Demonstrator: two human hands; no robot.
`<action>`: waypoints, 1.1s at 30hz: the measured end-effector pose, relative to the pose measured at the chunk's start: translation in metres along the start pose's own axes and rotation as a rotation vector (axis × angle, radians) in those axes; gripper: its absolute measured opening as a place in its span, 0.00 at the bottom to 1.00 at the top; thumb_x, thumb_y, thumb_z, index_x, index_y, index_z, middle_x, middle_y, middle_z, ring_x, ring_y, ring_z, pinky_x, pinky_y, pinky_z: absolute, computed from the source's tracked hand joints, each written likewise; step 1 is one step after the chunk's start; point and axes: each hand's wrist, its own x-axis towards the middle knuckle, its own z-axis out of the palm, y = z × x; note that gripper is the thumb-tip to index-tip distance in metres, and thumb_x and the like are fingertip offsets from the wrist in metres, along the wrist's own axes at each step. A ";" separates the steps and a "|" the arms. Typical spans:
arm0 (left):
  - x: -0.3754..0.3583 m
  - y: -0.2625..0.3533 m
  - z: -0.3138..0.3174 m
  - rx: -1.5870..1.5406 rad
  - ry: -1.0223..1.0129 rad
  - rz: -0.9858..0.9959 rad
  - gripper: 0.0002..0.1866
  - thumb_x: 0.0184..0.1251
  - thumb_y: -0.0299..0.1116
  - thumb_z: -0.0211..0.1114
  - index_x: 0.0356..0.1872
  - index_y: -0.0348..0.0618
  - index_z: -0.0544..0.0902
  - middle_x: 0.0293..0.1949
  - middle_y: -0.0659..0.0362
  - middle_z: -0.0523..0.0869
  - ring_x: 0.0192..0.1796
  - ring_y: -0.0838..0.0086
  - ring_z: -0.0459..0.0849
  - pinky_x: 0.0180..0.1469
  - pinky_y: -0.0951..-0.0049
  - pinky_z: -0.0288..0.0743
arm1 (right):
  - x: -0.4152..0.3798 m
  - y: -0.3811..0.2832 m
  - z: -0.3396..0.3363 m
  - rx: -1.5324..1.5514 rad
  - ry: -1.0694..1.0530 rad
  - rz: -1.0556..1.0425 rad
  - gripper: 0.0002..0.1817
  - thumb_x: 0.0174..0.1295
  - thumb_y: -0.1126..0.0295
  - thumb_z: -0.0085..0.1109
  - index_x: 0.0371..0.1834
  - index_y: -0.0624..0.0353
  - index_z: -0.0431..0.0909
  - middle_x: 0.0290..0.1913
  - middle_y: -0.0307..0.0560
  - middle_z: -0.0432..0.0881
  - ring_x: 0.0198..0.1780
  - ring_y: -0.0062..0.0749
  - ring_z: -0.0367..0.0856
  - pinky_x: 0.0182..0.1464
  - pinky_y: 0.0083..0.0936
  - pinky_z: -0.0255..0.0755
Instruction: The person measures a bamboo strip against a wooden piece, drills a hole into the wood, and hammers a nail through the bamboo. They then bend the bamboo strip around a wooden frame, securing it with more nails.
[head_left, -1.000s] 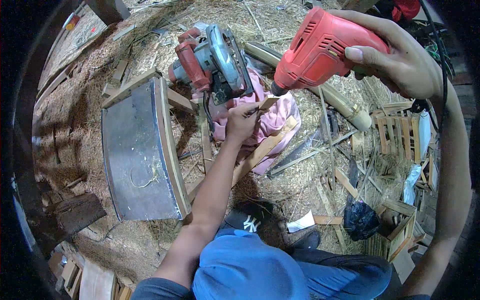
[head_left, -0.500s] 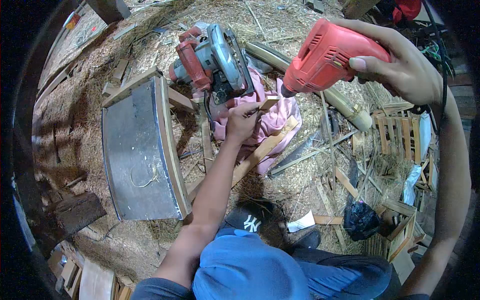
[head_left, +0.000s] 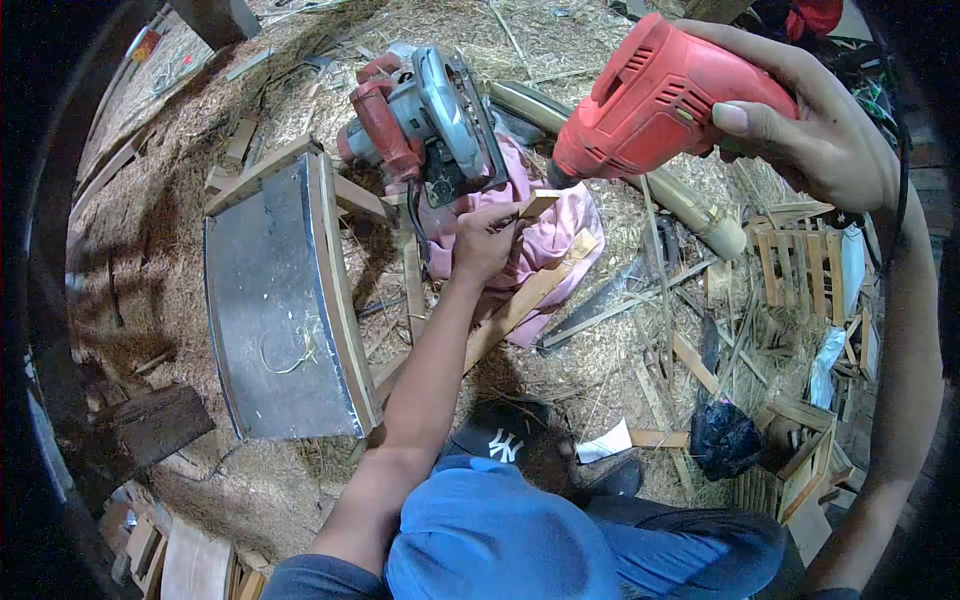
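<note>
Right hand [head_left: 810, 120] grips drill [head_left: 650, 100] aloft – left hand [head_left: 485, 240] pinches wood strip [head_left: 535, 205] end, beside saw [head_left: 425, 120], clear gap between.

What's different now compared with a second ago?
The right hand has swung the red drill slightly right and back, its nose now just above the small wood piece. The left hand still pinches that piece over the pink cloth; the circular saw hasn't moved.

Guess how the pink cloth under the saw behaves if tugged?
Probably floppy: the pink cloth lies bunched and folded. It would likely snag, since the circular saw sits on one edge and a wood slat crosses it. Looks light.
</note>
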 end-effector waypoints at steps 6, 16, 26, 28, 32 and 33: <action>0.000 -0.011 0.002 0.009 0.010 -0.004 0.14 0.58 0.22 0.70 0.46 0.40 0.89 0.37 0.49 0.91 0.38 0.72 0.90 0.42 0.73 0.80 | 0.001 -0.027 0.005 -0.200 -0.023 -0.076 0.37 0.68 0.56 0.65 0.75 0.61 0.64 0.57 0.51 0.82 0.55 0.33 0.81 0.57 0.33 0.77; 0.001 -0.005 0.001 0.016 0.027 0.060 0.14 0.59 0.21 0.69 0.47 0.41 0.89 0.37 0.50 0.91 0.37 0.74 0.90 0.41 0.73 0.80 | 0.005 -0.007 0.003 -0.005 -0.068 0.015 0.38 0.67 0.53 0.65 0.75 0.61 0.64 0.53 0.45 0.81 0.46 0.22 0.81 0.48 0.23 0.79; 0.001 -0.014 0.004 -0.033 0.022 0.008 0.14 0.59 0.23 0.70 0.47 0.40 0.89 0.38 0.50 0.92 0.38 0.72 0.90 0.42 0.73 0.80 | 0.006 -0.003 0.005 0.059 -0.039 -0.011 0.36 0.68 0.57 0.65 0.75 0.60 0.64 0.54 0.45 0.81 0.49 0.23 0.82 0.49 0.23 0.80; 0.002 -0.012 0.002 -0.014 0.004 0.012 0.14 0.59 0.23 0.70 0.47 0.40 0.89 0.38 0.50 0.92 0.38 0.72 0.91 0.42 0.73 0.80 | 0.006 -0.003 0.005 0.051 -0.031 -0.011 0.36 0.68 0.57 0.65 0.75 0.59 0.64 0.55 0.45 0.81 0.49 0.23 0.82 0.50 0.23 0.80; 0.001 0.003 -0.001 0.030 0.008 0.040 0.15 0.58 0.23 0.70 0.48 0.41 0.89 0.37 0.49 0.92 0.38 0.71 0.91 0.42 0.72 0.81 | 0.004 -0.003 0.004 -0.008 -0.010 -0.012 0.36 0.68 0.57 0.65 0.75 0.59 0.64 0.55 0.46 0.81 0.51 0.25 0.82 0.50 0.24 0.80; 0.001 0.003 -0.001 0.030 0.008 0.039 0.15 0.58 0.23 0.70 0.48 0.41 0.89 0.37 0.49 0.92 0.38 0.71 0.91 0.42 0.72 0.81 | 0.004 -0.004 0.004 -0.018 -0.012 -0.011 0.36 0.69 0.57 0.64 0.75 0.59 0.64 0.54 0.46 0.81 0.52 0.25 0.82 0.50 0.24 0.80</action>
